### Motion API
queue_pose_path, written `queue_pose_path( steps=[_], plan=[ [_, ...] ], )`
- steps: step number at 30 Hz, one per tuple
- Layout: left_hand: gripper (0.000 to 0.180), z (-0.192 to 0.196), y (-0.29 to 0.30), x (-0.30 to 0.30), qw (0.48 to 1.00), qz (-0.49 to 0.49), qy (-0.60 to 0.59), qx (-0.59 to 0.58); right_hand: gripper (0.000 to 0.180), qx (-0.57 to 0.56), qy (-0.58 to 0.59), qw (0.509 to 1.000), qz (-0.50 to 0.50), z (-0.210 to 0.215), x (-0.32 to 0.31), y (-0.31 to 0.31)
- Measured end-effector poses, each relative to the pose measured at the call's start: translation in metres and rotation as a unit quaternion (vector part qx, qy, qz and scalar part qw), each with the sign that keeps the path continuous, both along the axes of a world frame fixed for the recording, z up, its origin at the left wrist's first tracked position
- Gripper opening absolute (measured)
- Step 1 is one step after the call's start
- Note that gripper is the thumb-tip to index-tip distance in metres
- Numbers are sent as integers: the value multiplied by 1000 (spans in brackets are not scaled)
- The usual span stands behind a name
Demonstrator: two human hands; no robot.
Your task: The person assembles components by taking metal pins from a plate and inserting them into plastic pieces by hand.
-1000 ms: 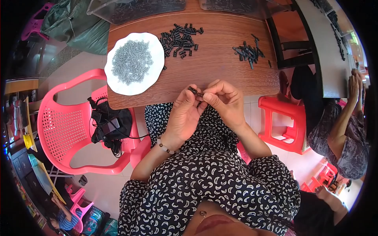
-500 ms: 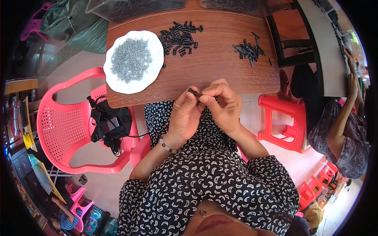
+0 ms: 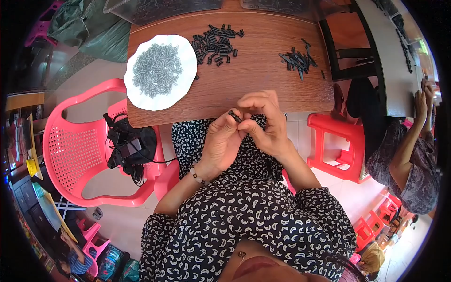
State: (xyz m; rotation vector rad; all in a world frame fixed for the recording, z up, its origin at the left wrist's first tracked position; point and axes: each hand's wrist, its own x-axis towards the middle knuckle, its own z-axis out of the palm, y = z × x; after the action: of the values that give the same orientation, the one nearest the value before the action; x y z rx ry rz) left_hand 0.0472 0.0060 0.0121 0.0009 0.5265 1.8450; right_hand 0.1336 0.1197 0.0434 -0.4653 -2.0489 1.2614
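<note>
Just off the near edge of the table, my left hand (image 3: 221, 141) pinches a small black plastic part (image 3: 234, 116) between thumb and fingers. My right hand (image 3: 267, 124) is close against it, its thumb at the part's near end and its index finger bent above. The right hand's other fingertips are partly hidden. Beyond my hands lies a heap of short black plastic pieces (image 3: 217, 44). A smaller heap of slim black pieces (image 3: 299, 61) is at the right. The white wavy-rimmed plate (image 3: 134, 96) at the left holds many tiny silvery pieces (image 3: 157, 70), perhaps springs.
Clear plastic bins (image 3: 164, 10) stand along the far edge of the brown wooden table (image 3: 263, 51). A pink chair (image 3: 77, 145) holding a black bag (image 3: 134, 148) is at my left, a pink stool (image 3: 336, 145) at my right. Another person's hands (image 3: 423, 101) rest by a table on the right.
My right index finger has lifted off the black part and bent upward, while the thumb stays by it. The part has shifted slightly down in my left hand. The other person's hands moved down.
</note>
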Motion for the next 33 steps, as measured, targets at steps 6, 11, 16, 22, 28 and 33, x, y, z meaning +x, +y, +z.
queue_pose_path(
  steps=[6,11,16,22,28,33],
  plan=[
    [17,4,-1,2,1000,-19,-18,7,37,54,-3,987,155,1,-1,14],
    [20,1,-4,3,999,-27,-19,-2,37,44,2,986,163,-1,-1,14],
    [24,5,-4,6,999,-39,-12,-4,32,46,32,988,147,-4,-1,11],
    [28,1,-5,8,998,-56,13,14,23,10,65,992,110,-13,-2,3],
    [29,2,3,1,998,-64,-25,-2,36,-12,32,992,118,-16,-2,13],
    [25,11,11,-5,998,-36,-56,-9,51,-55,81,991,95,-9,-3,16]
  ],
)
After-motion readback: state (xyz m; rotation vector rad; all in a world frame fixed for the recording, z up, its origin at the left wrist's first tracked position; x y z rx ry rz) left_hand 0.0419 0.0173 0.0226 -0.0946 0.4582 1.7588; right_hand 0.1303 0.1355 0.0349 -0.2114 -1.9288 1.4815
